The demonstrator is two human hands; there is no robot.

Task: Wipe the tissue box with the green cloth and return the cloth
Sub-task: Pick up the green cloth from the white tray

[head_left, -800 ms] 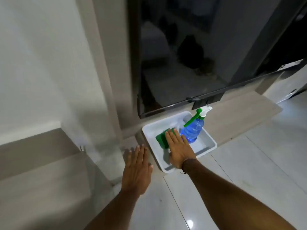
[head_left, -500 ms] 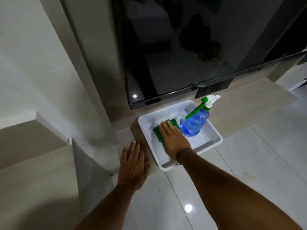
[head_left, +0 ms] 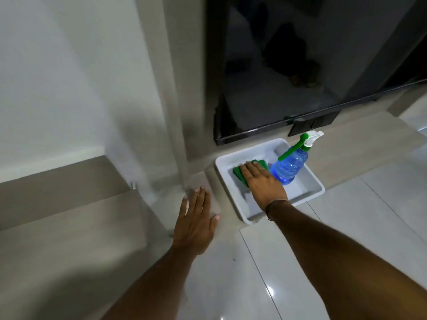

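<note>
A folded green cloth (head_left: 260, 163) lies in a white plastic tray (head_left: 233, 158) on a low pale ledge under a television. My right hand (head_left: 263, 183) lies flat on the cloth, fingers stretched over it and hiding most of it; no closed grip shows. My left hand (head_left: 196, 218) rests palm down with fingers apart on the ledge left of the tray and holds nothing. No tissue box is in view.
A blue spray bottle (head_left: 290, 167) with a green and white trigger stands in the tray right beside my right hand. The black television (head_left: 300, 65) hangs just above the tray. A white wall and column are at the left, glossy floor tiles (head_left: 346, 227) below.
The view has shifted while I stay over the tray. My right hand has slid a little further over the green cloth. My left hand stays flat on the ledge.
</note>
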